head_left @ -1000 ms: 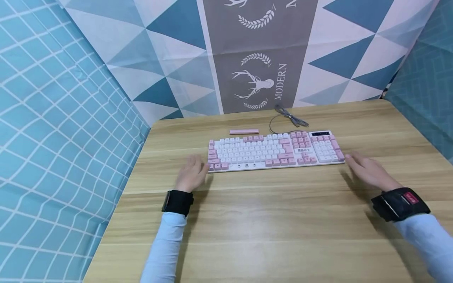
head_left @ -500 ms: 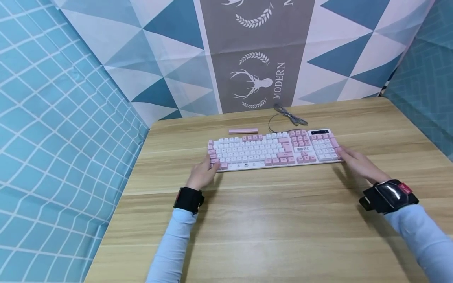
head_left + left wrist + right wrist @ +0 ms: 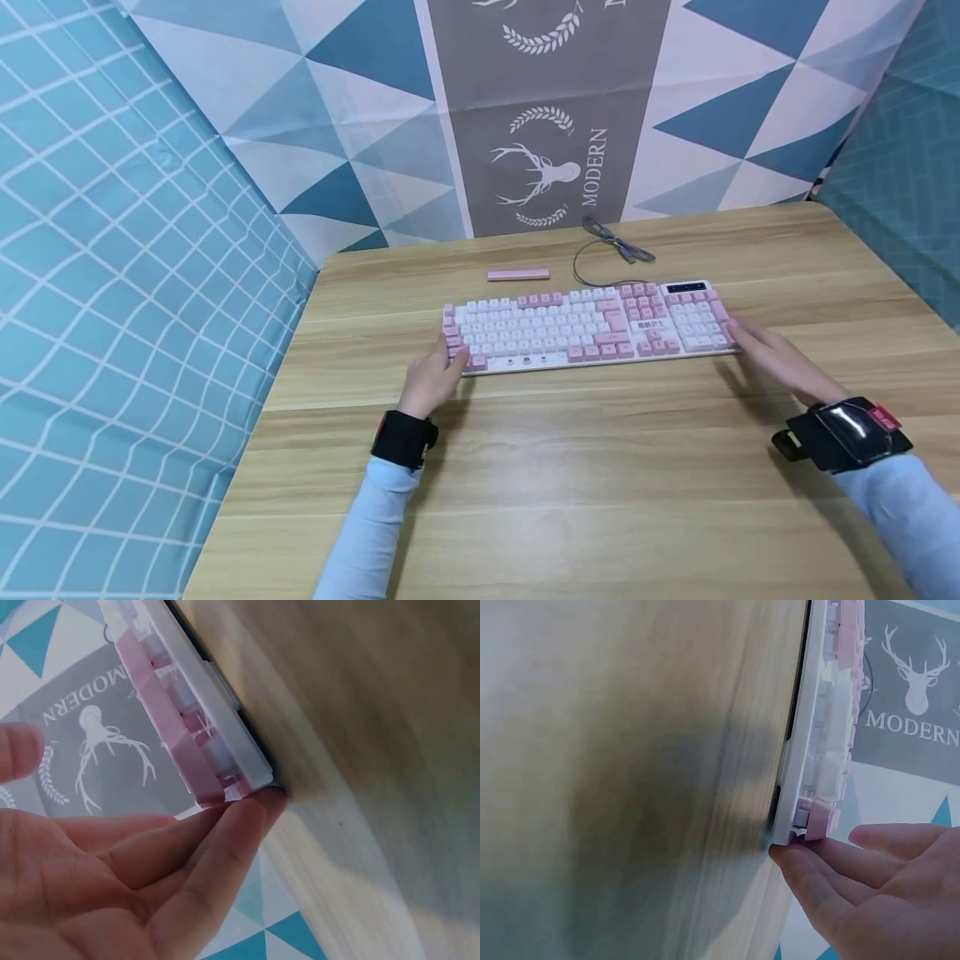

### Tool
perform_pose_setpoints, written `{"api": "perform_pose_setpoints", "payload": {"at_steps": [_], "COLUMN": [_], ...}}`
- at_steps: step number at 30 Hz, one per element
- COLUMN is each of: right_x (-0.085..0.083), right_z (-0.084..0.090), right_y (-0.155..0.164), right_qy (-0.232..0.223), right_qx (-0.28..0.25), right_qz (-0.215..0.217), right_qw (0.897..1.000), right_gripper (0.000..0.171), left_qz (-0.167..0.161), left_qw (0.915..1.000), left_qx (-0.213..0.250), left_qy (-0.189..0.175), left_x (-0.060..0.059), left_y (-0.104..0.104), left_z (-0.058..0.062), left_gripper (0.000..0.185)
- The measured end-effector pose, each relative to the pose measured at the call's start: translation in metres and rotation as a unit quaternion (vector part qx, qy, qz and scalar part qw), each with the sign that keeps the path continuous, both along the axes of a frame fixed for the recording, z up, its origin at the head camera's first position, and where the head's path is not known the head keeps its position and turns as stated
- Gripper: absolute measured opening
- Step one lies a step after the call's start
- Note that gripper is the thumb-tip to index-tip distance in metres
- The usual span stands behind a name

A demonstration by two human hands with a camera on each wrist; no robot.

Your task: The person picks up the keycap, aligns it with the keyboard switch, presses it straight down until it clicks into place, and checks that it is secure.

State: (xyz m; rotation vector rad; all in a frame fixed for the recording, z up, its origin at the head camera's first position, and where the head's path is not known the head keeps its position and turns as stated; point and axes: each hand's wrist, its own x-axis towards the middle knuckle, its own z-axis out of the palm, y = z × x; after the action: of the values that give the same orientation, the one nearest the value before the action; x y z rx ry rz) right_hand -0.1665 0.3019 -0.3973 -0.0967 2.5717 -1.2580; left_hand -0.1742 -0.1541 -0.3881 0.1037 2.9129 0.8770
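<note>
A pink and white keyboard (image 3: 540,325) lies across the wooden table in the head view. At its left end is my left hand (image 3: 435,379); the left wrist view shows the fingertips (image 3: 251,814) against the short side of the keyboard (image 3: 187,712), with the thumb held away from it. My right hand (image 3: 780,360) is at the opposite end. In the right wrist view its nearly straight fingers (image 3: 810,881) touch the lower corner of the keyboard (image 3: 799,765), and the thumb stays apart.
Behind the keyboard lies a narrow pink bar (image 3: 518,275). A bundled grey cable (image 3: 618,246) runs from the keyboard's back edge toward the patterned backdrop (image 3: 375,125). Blue checked cloth (image 3: 112,292) hangs along the table's left side.
My left hand has come in from beside the keyboard to its left end, and my right hand has met the other end. The keyboard has shifted slightly toward me, away from the pink bar.
</note>
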Motion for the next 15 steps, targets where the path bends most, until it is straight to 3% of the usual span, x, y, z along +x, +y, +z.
{"api": "perform_pose_setpoints", "payload": {"at_steps": [15], "right_x": [0.026], "right_z": [-0.002], "right_y": [0.002], "right_qy": [-0.001], "right_qx": [-0.011], "right_qz": [-0.011], "right_qw": [1.0], "right_gripper": [0.071], "left_qz": [0.014], "left_qw": [0.9999], "left_qx": [0.007], "left_qy": [0.002], "left_x": [0.023], "left_y": [0.001], "left_z": [-0.004], "left_gripper": [0.068]}}
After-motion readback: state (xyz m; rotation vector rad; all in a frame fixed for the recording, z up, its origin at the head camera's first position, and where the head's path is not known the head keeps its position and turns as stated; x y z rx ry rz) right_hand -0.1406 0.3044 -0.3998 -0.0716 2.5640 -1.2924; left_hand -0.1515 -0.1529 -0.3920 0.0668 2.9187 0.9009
